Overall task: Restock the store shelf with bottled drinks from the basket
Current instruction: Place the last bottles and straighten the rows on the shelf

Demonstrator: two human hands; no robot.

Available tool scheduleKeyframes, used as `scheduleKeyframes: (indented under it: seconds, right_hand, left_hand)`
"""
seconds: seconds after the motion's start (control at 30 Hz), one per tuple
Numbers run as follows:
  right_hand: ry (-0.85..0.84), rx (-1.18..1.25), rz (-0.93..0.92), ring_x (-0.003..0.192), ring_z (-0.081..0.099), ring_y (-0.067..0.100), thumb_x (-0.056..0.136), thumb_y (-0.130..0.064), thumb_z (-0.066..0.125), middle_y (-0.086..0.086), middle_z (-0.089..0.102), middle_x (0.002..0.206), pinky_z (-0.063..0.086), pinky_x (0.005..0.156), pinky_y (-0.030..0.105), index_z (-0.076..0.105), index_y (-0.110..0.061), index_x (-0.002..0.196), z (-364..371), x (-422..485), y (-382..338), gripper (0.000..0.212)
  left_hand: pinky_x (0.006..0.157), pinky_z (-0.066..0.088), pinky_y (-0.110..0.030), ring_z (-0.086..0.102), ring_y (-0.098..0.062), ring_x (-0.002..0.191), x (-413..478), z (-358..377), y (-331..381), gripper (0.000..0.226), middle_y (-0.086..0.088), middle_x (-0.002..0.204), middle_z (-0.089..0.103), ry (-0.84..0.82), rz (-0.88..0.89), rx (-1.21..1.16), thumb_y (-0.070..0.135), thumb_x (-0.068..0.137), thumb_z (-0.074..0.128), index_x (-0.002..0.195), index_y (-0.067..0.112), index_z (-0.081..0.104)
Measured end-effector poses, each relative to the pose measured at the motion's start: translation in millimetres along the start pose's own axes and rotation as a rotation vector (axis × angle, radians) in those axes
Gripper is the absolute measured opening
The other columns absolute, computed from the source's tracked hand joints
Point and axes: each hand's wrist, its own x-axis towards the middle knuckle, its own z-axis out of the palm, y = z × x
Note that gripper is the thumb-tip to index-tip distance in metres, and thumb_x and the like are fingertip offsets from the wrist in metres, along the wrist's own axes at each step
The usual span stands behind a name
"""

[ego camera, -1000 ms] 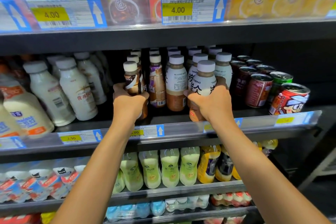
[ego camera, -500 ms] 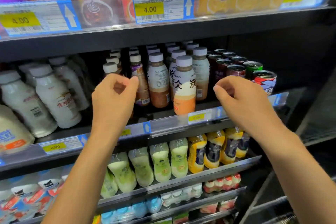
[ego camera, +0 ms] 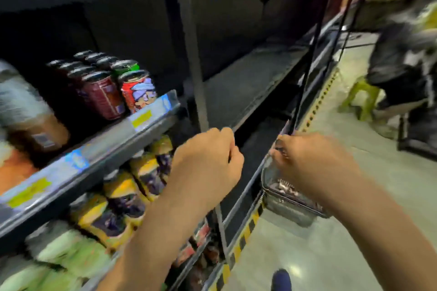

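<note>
the dark store shelf (ego camera: 113,142) carries a blurred bottle (ego camera: 30,113) at its left and rows of cans (ego camera: 99,82) at its right end. the shelf below (ego camera: 71,198) holds yellow-labelled bottles (ego camera: 123,196) and pale green bottles (ego camera: 66,253). the neighbouring shelf (ego camera: 248,82) is bare. a basket (ego camera: 288,208) sits on the floor (ego camera: 331,243).

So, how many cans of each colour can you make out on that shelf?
Red can with a cartoon figure: 1
Green can: 1
Dark red can: 1
Total: 3 cans whose colour is clear. More cans stand behind these, but they are too dark and blurred to count or tell by colour.
</note>
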Motion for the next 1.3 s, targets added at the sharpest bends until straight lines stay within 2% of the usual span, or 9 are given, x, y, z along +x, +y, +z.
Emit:
scheduleKeyframes:
  seconds: [0.07,0.2,0.47,0.57,0.63,0.8,1.03,1.2,1.3]
  right_hand:
    - [-0.017,-0.028,0.088,0.100,0.062,0.029,0.101,-0.047,0.032,0.002,0.063,0.100,0.045,0.075,0.034,0.054,-0.024,0.094,17.8,3.6,40.2,0.033]
    - [-0.105,-0.026,0.225,0.104,0.061,0.027,0.100,-0.048,0.036,0.000,0.064,0.107,0.044,0.079,0.035,0.060,-0.025,0.106,60.3,27.3,125.7,0.035]
    - [-0.384,0.001,0.364,0.113,0.059,0.028,0.095,-0.045,0.046,0.002,0.065,0.120,0.045,0.092,0.039,0.060,-0.023,0.118,174.1,128.9,310.3,0.035]
    - [-0.480,0.040,0.372,0.113,0.059,0.028,0.095,-0.042,0.048,0.003,0.065,0.120,0.045,0.093,0.040,0.057,-0.022,0.125,219.6,173.5,366.9,0.037]
    - [-0.526,0.063,0.368,0.110,0.060,0.028,0.095,-0.040,0.049,0.004,0.066,0.118,0.046,0.093,0.040,0.055,-0.020,0.125,255.5,201.3,396.3,0.037]
    - [-0.664,0.153,0.394,0.107,0.062,0.028,0.093,-0.034,0.051,0.005,0.067,0.115,0.047,0.090,0.037,0.062,-0.020,0.115,363.5,258.3,445.7,0.028]
    - [-0.839,0.229,0.412,0.101,0.064,0.025,0.091,-0.037,0.059,0.004,0.067,0.112,0.053,0.088,0.037,0.063,-0.020,0.112,563.9,306.1,484.8,0.026]
    - [-0.791,0.456,0.477,0.086,0.063,0.015,0.097,-0.039,0.051,0.000,0.066,0.104,0.051,0.071,0.024,0.058,-0.021,0.115,739.1,345.6,504.3,0.026]
    - [-0.726,0.582,0.619,0.072,0.061,0.008,0.097,-0.041,0.053,-0.005,0.063,0.089,0.051,0.064,0.023,0.055,-0.021,0.115,847.9,376.1,513.8,0.027]
  left_hand:
    - [0.049,0.049,-0.036,0.056,-0.022,0.058,25.6,41.5,27.1,0.017,0.004,0.067,0.053,-0.068,0.137,0.062,0.030,0.086,0.056,0.072,0.020,0.052]
    - [0.068,0.047,-0.035,0.059,-0.024,0.084,82.6,135.5,81.6,0.017,0.001,0.090,0.056,-0.445,0.239,0.023,0.034,0.100,0.040,0.089,0.021,0.042]
    - [0.077,0.043,-0.036,0.061,-0.030,0.108,204.7,355.7,161.0,0.024,-0.006,0.117,0.063,-0.793,0.295,0.116,0.027,0.099,0.042,0.115,0.017,0.056]
    - [0.080,0.046,-0.034,0.061,-0.028,0.109,245.5,429.5,184.5,0.025,-0.005,0.116,0.064,-0.896,0.264,0.095,0.023,0.097,0.043,0.116,0.016,0.057]
    - [0.070,0.047,-0.031,0.067,-0.028,0.093,267.7,483.3,189.5,0.022,-0.007,0.099,0.068,-0.890,0.283,0.049,0.020,0.090,0.045,0.102,0.016,0.064]
    - [0.088,0.044,-0.037,0.060,-0.029,0.110,288.1,622.8,173.7,0.028,-0.008,0.120,0.064,-1.213,0.247,0.134,0.025,0.094,0.046,0.119,0.019,0.058]
    - [0.092,0.045,-0.042,0.058,-0.030,0.114,252.8,833.2,113.5,0.032,-0.009,0.124,0.061,-1.357,0.158,0.133,0.030,0.097,0.046,0.127,0.020,0.050]
    - [0.088,0.049,-0.039,0.063,-0.026,0.108,204.3,994.7,72.1,0.031,-0.006,0.118,0.065,-1.422,0.095,0.094,0.029,0.097,0.052,0.126,0.019,0.053]
    - [0.087,0.052,-0.036,0.064,-0.025,0.102,181.8,1096.1,49.1,0.027,-0.005,0.111,0.067,-1.426,-0.127,0.007,0.031,0.094,0.055,0.117,0.017,0.062]
